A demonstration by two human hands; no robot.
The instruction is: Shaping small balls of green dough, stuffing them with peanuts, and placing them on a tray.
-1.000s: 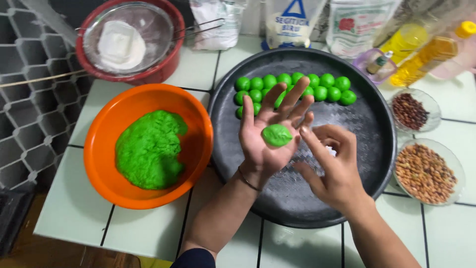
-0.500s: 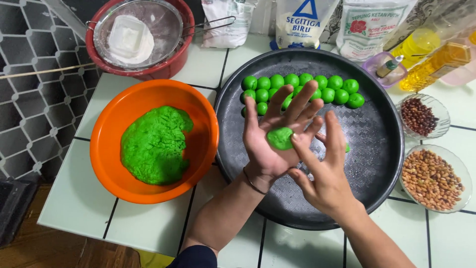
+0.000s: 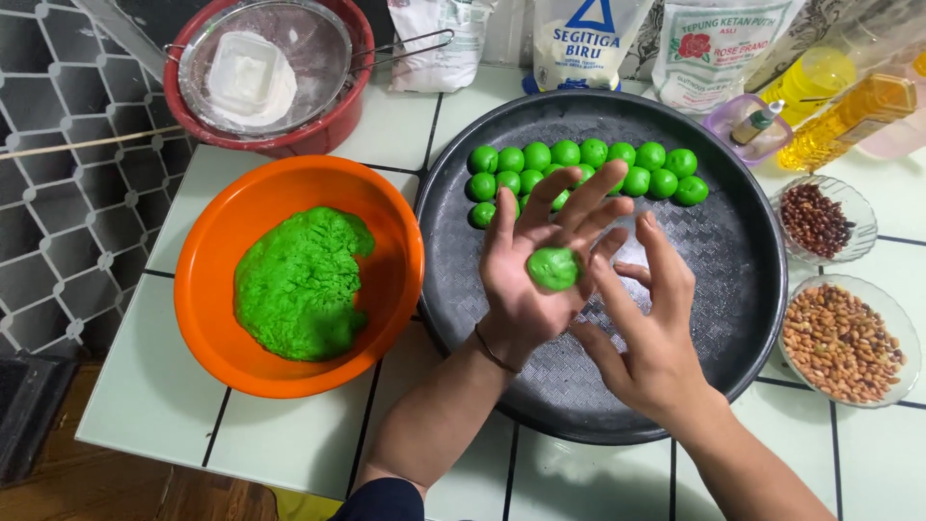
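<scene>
Green dough lump (image 3: 553,268), soft and matte, roughly round with a flattened face; lies in the open palm of the left hand (image 3: 529,265), whose fingers are spread flat, not closed on it. Right hand (image 3: 648,328): fingers apart and slightly curled, fingertips just beside the lump, holding nothing.

Head view, items placed from the palm:
- Beneath both hands: round black tray (image 3: 743,318), dimpled metal surface.
- Beyond the fingertips: finished green balls (image 3: 588,166), smooth and even, in touching rows on the tray.
- To the left: orange plastic bowl (image 3: 207,289) holding a rough, torn mass of green dough (image 3: 299,285).
- To the right: two small glass dishes, one of pale peanuts (image 3: 841,342), one of dark red beans (image 3: 815,218).
- Far left beyond: red bowl (image 3: 342,121) with a wire sieve of white flour.

Risks, as judged: the lump rests unclamped, so a tilted palm could roll it onto the tray; tacky dough may cling to skin and tear; uneven pressure would leave it lopsided beside its neighbours.
</scene>
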